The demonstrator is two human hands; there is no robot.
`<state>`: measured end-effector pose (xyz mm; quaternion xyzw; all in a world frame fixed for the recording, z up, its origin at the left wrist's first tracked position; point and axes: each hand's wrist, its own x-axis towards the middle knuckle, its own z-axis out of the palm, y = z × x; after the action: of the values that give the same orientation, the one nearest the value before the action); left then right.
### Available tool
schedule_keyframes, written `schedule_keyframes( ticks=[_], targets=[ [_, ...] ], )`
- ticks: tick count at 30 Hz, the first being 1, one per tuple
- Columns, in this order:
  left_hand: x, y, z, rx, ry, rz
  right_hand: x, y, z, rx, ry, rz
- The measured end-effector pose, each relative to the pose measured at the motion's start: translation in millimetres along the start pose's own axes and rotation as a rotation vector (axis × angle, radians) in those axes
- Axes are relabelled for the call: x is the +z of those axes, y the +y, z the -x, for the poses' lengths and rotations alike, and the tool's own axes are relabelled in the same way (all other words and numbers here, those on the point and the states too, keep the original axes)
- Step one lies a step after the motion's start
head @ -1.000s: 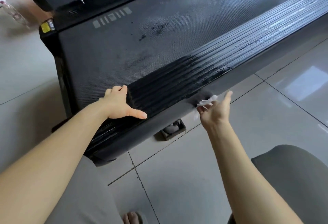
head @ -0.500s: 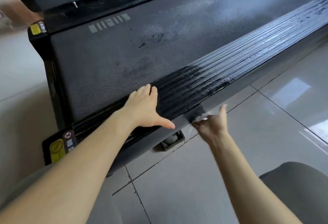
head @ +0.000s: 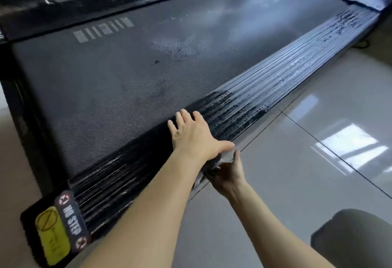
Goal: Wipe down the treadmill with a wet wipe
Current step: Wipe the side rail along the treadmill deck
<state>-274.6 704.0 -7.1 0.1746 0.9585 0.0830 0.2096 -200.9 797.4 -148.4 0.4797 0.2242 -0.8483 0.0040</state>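
The black treadmill (head: pixel 131 80) fills the upper left, its grey belt dusty and its ribbed right side rail (head: pixel 265 95) streaked wet. My left hand (head: pixel 193 134) lies flat with straight fingers on that rail, thumb over its outer edge. Just below it my right hand (head: pixel 228 174) presses a crumpled white wet wipe (head: pixel 214 164) against the rail's outer side face, fingers curled round the wipe. Most of the wipe is hidden behind my hand and left forearm.
Glossy grey floor tiles (head: pixel 307 161) spread to the right of the treadmill. A yellow and black "NO STEP" sticker (head: pixel 63 223) marks the rail's near end. My dark-clad knee (head: pixel 352 238) shows at the bottom right.
The view has come closer and shifted along the treadmill. My left hand slid up the rail. My right hand with the wipe moved in under my left thumb against the rail's side.
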Motion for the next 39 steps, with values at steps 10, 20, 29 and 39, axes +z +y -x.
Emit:
schedule_keyframes(
  ticks=[10, 20, 29, 39],
  targets=[
    [-4.6, 14.8, -13.6, 0.090, 0.082, -0.109, -18.3, -160.3, -24.6, -0.404, 0.058, -0.061],
    [-6.1, 57.8, -35.9, -0.045, 0.043, -0.284, -29.9, -95.0, -56.1, 0.034, -0.022, -0.053],
    [-10.9, 72.4, -32.3, -0.197, -0.075, -0.179, -38.2, -241.2, -76.4, -0.185, 0.051, -0.058],
    [-16.0, 81.9, -27.6, -0.283, -0.097, -0.145, -30.6, -174.4, -35.2, 0.294, -0.178, -0.058]
  ],
)
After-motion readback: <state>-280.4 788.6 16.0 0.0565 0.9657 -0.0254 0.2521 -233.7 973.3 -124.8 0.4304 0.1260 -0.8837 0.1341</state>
